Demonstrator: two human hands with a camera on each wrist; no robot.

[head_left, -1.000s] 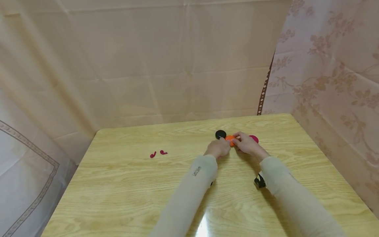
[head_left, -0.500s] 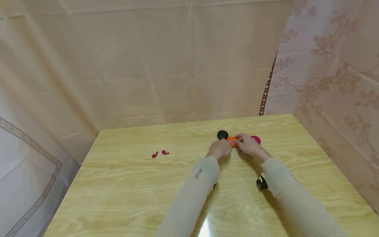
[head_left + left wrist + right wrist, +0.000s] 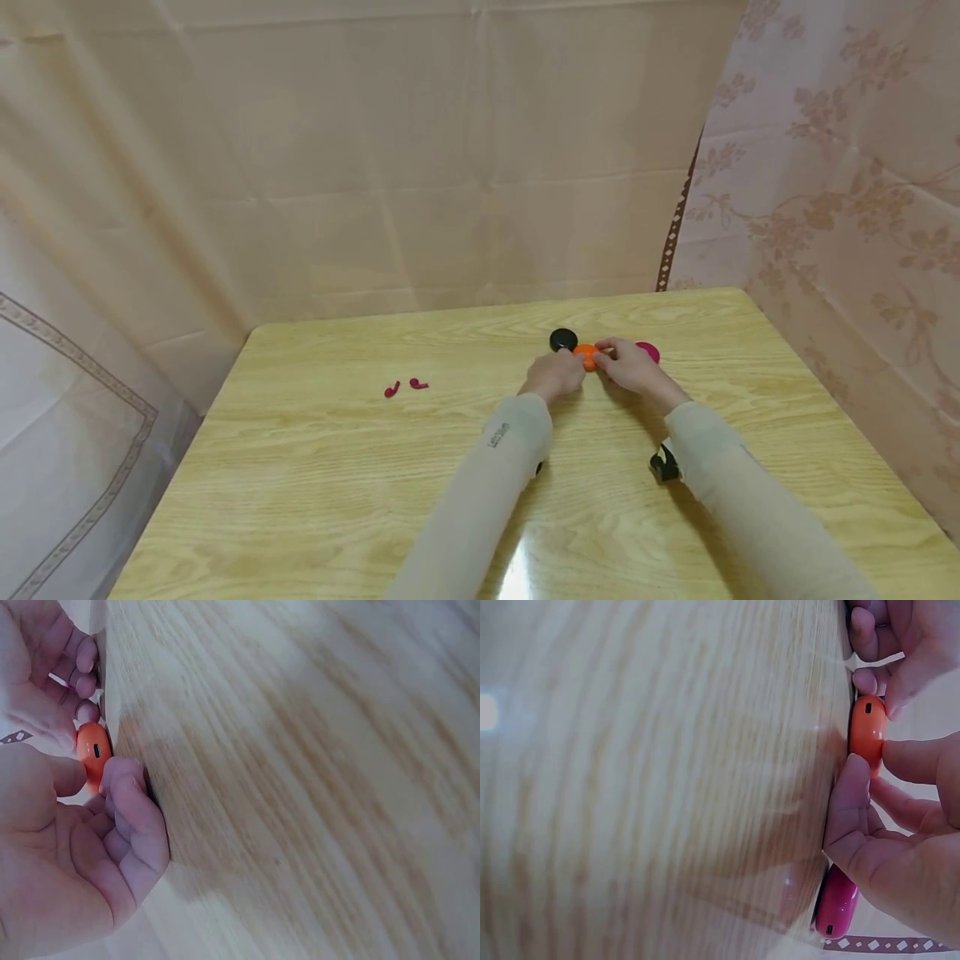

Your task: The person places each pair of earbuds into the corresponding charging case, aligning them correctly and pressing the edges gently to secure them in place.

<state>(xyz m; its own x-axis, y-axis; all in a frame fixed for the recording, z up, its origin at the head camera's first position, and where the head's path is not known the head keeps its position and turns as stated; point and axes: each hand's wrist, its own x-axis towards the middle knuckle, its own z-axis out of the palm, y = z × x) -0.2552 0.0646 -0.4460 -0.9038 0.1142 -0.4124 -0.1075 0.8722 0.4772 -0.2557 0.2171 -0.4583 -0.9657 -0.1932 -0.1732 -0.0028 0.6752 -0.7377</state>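
Observation:
A round orange earbud charging case (image 3: 585, 356) lies at the back right of the wooden table, its charging port (image 3: 96, 751) facing the near side. My left hand (image 3: 555, 374) pinches its left end between thumb and bent fingers. From the other side my right hand (image 3: 632, 367) pinches the right end, thumb (image 3: 911, 760) on top and a fingertip low at the table. The case looks closed in both wrist views. A black round case (image 3: 563, 340) sits just behind my left hand. Partly hidden behind my right hand is a magenta case (image 3: 836, 904).
Two magenta earbuds (image 3: 405, 387) lie apart on the left half of the table (image 3: 300, 467). Curtains (image 3: 375, 167) hang behind the back edge and along both sides. A black wrist mount (image 3: 663, 463) shows under the right sleeve.
The scene shifts slightly in the head view. Both hands stay on the orange case, with only tiny finger shifts.

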